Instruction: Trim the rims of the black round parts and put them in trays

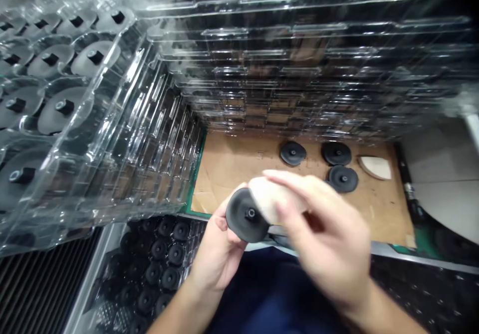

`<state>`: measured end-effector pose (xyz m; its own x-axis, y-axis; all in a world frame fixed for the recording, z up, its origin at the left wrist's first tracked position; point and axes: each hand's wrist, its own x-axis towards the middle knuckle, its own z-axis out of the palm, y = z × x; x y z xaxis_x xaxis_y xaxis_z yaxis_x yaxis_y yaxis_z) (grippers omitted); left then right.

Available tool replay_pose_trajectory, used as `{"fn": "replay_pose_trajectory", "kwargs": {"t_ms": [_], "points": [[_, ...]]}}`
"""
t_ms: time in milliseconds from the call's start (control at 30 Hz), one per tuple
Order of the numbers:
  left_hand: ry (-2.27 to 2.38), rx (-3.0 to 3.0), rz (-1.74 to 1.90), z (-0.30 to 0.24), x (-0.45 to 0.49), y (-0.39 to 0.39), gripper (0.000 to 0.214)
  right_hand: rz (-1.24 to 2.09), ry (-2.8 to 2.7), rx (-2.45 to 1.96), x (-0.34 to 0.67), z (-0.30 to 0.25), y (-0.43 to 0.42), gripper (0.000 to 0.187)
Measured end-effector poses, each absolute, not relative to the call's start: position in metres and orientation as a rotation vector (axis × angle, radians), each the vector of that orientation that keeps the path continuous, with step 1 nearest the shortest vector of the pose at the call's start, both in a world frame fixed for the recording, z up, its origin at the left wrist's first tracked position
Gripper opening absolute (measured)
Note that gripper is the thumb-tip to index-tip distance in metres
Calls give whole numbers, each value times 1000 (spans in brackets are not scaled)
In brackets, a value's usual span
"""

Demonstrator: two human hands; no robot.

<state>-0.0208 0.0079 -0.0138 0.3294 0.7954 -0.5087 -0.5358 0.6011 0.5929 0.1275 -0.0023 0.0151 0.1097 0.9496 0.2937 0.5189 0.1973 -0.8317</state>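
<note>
At the near edge of the brown cardboard sheet (232, 162): round matte-black disc (237, 219), stub facing up.
Left hand (220, 254): pinches its rim, apparently keeping the face exposed.
Right hand (331, 239): pinches blurred, pale cloth-like pad (265, 199) over disc; contact unclear.
Beyond: three black discs (293, 160), probably within reach.
</note>
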Motion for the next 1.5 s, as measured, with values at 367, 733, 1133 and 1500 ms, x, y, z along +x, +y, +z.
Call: {"fn": "replay_pose_trajectory", "kwargs": {"t_ms": [367, 733, 1133, 1500], "points": [[903, 307, 785, -14, -15, 7, 53, 554, -1795, -1257, 115, 24, 4, 27], [744, 271, 739, -5, -15, 13, 45, 600, -2050, -1410, 141, 44, -22, 23], [697, 279, 759, -16, -21, 4, 35, 541, -1955, -1239, 149, 19, 19, 28], [542, 161, 723, -13, -29, 12, 57, 1060, -1699, -1660, 159, -52, -37, 23]]}}
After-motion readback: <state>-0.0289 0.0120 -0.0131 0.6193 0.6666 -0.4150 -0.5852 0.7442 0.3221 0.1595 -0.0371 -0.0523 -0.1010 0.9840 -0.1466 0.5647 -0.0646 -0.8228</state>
